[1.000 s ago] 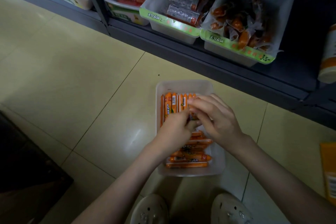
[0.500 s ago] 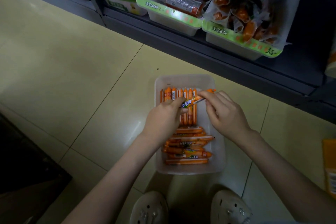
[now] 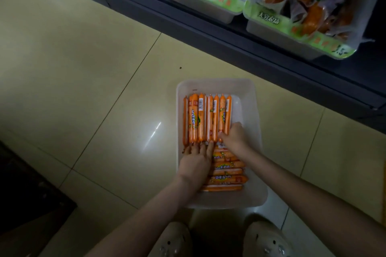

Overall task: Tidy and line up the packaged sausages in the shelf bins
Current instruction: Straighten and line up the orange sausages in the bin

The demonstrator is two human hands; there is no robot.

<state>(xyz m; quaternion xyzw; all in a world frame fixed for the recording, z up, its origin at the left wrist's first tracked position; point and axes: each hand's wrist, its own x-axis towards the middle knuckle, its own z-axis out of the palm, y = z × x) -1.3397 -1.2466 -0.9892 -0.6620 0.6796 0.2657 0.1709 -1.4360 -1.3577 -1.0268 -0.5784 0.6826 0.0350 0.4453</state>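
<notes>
**Hands square up a row of sausages in a floor bin**

Head view: a translucent white bin (image 3: 251, 98) sits on the yellow tiled floor (image 3: 83, 73) at lower centre of the frame. In its upper half, a row of orange packaged sausages (image 3: 206, 118) lies side by side, pointing up the frame. In its lower half, a second batch of sausages (image 3: 228, 173) lies stacked crosswise.

The left hand (image 3: 195, 162) lies flat with fingers straight and slightly spread, its tips touching the near ends of the row. The right hand (image 3: 235, 137) sits at the row's lower right corner, fingers bent against the outermost sausage. Whether it pinches that sausage cannot be told.

At upper right, shelf bins with green label strips (image 3: 269, 20) hold other packaged sausages. Two pale shoes (image 3: 175, 242) show at the bottom edge
</notes>
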